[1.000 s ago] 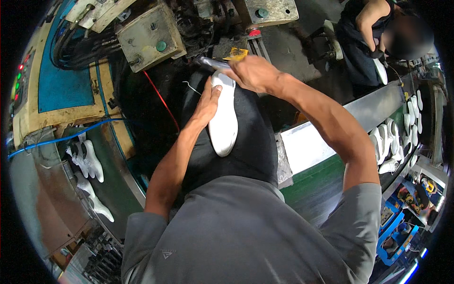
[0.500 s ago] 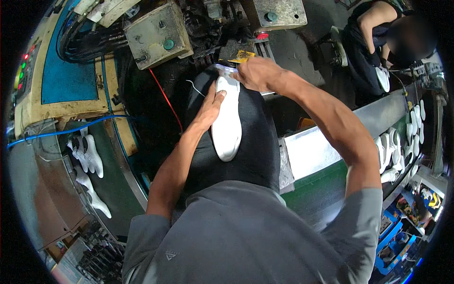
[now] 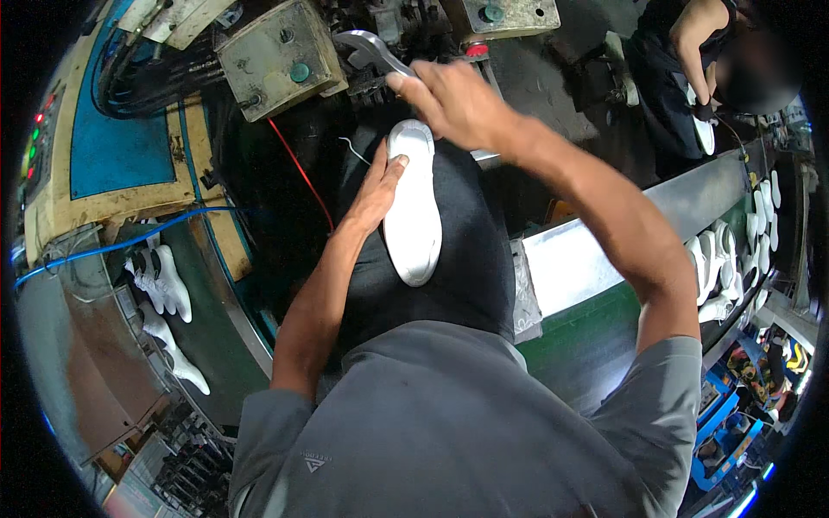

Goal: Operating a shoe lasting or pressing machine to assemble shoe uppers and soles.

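Note:
A white shoe [image 3: 412,220] rests on my dark-trousered lap, its smooth sole facing up and its narrower end away from me. My left hand [image 3: 377,192] grips its left side, with the thumb lying on the sole. A loose white lace [image 3: 352,148] sticks out beside that hand. Just beyond the shoe's far end, my right hand [image 3: 453,104] is closed around a curved, shiny metal tool [image 3: 377,50]. The tool's free end points left and is clear of the shoe. Its gripped part is hidden by my fingers.
White shoes [image 3: 168,285] lie on a green surface at left; more white shoes [image 3: 717,259] stand on the right-hand conveyor [image 3: 579,324]. Ahead are machine control boxes [image 3: 281,60]. A red cord [image 3: 298,173] and blue hose [image 3: 129,236] run at left. A person [image 3: 682,78] handles a shoe at upper right.
My right hand has lifted up and away from the shoe's far end, bringing the metal tool into plain sight. My left hand still holds the shoe, which has barely shifted.

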Tool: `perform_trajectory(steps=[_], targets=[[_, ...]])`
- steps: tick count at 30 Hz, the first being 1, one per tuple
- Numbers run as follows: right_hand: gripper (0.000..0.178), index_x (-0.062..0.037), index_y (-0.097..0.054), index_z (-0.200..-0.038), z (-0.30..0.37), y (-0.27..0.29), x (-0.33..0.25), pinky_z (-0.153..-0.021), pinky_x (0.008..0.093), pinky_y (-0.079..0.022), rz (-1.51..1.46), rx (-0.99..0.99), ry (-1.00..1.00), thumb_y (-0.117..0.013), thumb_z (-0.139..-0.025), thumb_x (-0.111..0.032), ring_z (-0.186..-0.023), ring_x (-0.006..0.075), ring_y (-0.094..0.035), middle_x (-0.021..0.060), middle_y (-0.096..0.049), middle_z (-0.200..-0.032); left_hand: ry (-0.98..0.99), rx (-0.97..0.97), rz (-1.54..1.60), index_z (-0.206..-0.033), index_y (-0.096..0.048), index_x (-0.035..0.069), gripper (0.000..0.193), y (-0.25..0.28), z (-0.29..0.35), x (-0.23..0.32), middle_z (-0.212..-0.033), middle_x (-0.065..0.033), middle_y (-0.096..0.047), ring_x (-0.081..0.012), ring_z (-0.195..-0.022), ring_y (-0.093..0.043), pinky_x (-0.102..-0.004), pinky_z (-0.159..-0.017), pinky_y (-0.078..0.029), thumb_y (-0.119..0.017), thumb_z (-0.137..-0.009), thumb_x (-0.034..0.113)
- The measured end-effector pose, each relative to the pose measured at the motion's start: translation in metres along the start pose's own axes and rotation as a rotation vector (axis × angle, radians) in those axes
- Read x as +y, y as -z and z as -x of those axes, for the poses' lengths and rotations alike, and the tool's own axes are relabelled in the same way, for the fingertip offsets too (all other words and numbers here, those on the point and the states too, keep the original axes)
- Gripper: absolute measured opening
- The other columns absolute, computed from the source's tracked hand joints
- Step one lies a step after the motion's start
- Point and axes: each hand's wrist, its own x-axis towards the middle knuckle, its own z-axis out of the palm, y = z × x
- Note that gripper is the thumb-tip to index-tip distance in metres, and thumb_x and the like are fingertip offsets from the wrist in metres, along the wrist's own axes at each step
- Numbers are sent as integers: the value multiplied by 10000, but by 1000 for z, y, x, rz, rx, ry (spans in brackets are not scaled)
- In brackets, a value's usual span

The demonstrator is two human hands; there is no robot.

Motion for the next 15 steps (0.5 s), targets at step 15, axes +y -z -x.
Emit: perform_trajectory(steps=[15], targets=[[472,9,-702,-974,31,-29,36,-658,525,-591,191,-458,-58,-545,-1133,-407,-724,458,-728,250,-683,-723,124,-24,-31,-1760,-137,50,932,-15,0,17,-1682,-195,-418,-290,-1547,-400,-382,-1268,-338,-728,-1060,221]])
